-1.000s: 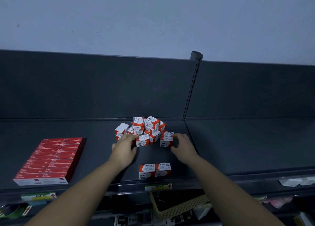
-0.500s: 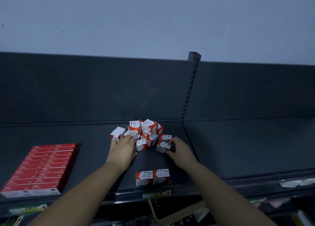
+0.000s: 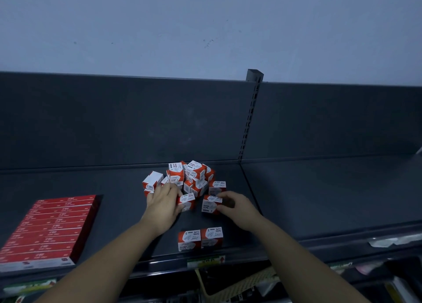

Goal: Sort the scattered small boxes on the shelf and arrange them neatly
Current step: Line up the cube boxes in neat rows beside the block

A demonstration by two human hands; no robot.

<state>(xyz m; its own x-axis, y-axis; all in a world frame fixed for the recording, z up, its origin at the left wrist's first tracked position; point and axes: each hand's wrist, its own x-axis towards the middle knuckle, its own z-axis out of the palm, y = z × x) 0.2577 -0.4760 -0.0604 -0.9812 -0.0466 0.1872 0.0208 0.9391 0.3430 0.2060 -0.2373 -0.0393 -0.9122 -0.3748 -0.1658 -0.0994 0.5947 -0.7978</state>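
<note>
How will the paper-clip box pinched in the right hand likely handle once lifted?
The paper-clip box in the right hand looks like stiff printed card, so it probably keeps its shape. Flat faces mean it should sit, not roll, like the front pair. The tilted heap behind may shift.

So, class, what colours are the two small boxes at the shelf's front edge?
Red and white, those small cardboard boxes; head view.

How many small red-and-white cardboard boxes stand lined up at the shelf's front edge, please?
2: a left red-and-white cardboard box and a right box, side by side; none seem hidden there.
</note>
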